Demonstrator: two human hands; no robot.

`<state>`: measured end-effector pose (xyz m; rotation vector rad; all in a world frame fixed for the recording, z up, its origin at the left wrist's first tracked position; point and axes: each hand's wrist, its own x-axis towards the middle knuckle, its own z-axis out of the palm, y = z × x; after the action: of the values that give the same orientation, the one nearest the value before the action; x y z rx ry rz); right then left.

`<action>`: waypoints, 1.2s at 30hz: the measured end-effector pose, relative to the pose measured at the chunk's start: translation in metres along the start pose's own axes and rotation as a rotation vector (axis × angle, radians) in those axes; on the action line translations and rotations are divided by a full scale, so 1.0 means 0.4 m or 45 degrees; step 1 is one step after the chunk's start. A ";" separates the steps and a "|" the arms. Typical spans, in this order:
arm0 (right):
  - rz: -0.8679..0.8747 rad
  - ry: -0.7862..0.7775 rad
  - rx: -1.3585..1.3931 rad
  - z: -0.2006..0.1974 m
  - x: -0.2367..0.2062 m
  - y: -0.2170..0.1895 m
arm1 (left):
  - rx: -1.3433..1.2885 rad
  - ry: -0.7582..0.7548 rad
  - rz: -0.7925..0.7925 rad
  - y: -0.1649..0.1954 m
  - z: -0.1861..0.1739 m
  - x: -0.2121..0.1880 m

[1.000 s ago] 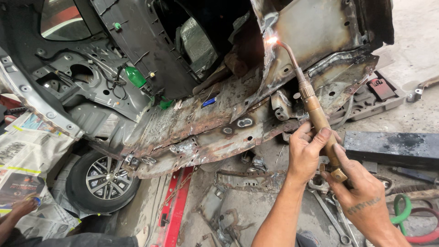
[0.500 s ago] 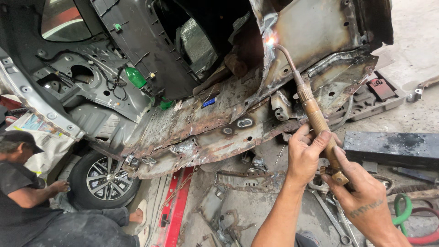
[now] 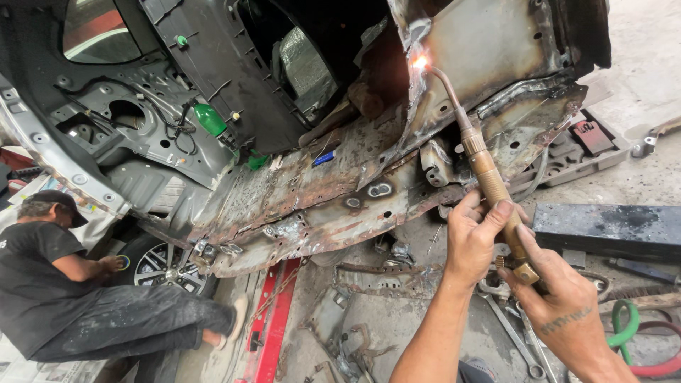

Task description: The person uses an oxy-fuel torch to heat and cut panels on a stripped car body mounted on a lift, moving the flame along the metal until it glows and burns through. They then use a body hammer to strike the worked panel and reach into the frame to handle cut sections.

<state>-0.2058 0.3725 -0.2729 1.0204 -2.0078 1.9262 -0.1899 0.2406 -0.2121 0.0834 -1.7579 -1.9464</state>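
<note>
A brass gas torch [image 3: 489,181] runs from my hands up to a thin bent nozzle. Its bright flame [image 3: 420,62] touches the rusty steel pillar [image 3: 482,50] of a stripped car body. My left hand [image 3: 474,237] wraps the torch's middle from the left. Lower down, my right hand [image 3: 560,305] holds the torch's rear end by its valve. The rusted sill and floor panel [image 3: 319,206] stretch down-left from the heated spot.
Another person [image 3: 64,291] in a dark shirt and cap sits at the lower left beside a car wheel [image 3: 167,268]. A red frame rail [image 3: 273,319], wrenches [image 3: 511,333], scrap metal, green and red hoses [image 3: 638,340] and a dark metal box [image 3: 610,227] lie on the concrete floor.
The person at the lower left has moved fully into view beside the wheel. The view has shifted slightly. My hands and the torch hold nearly the same place, flame still at the pillar.
</note>
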 end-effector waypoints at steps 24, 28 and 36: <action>0.038 -0.034 -0.015 0.005 0.001 -0.012 | -0.005 0.003 0.003 -0.005 -0.013 -0.002; 0.022 -0.028 0.017 0.005 -0.003 -0.013 | -0.006 0.002 -0.014 -0.006 -0.017 -0.004; 0.020 -0.020 0.038 0.007 0.004 -0.013 | 0.008 -0.001 -0.018 -0.010 -0.017 0.011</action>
<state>-0.2031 0.3696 -0.2680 1.0324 -2.0076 1.9677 -0.1924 0.2329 -0.2156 0.0976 -1.7688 -1.9508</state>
